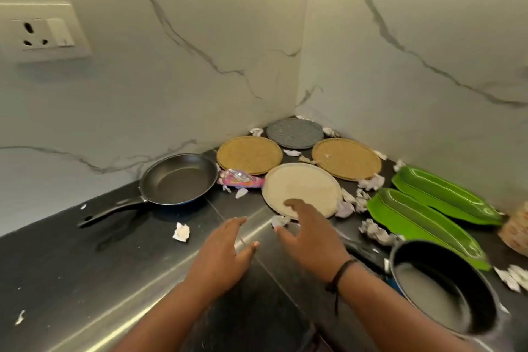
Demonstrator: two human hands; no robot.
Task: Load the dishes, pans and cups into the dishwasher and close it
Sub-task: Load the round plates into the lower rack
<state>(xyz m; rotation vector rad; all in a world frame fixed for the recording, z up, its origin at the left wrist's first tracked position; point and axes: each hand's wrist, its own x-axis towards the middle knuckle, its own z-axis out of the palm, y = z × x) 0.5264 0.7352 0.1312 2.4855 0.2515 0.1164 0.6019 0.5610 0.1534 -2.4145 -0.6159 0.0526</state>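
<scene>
Both hands spread wide and holding nothing, right hand [310,233] over the cream plate [301,187], left hand [225,248] beside it, so a flat plate on a paper-strewn desk [71,266] could easily slip when lifted

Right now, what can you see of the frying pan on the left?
The frying pan is round and shallow, with a dark non-stick-looking inside, a blue outer edge at the bottom and a long black handle pointing toward the near left. It sits upright and empty on the dark counter, near the marble wall. Neither hand touches it.
</scene>
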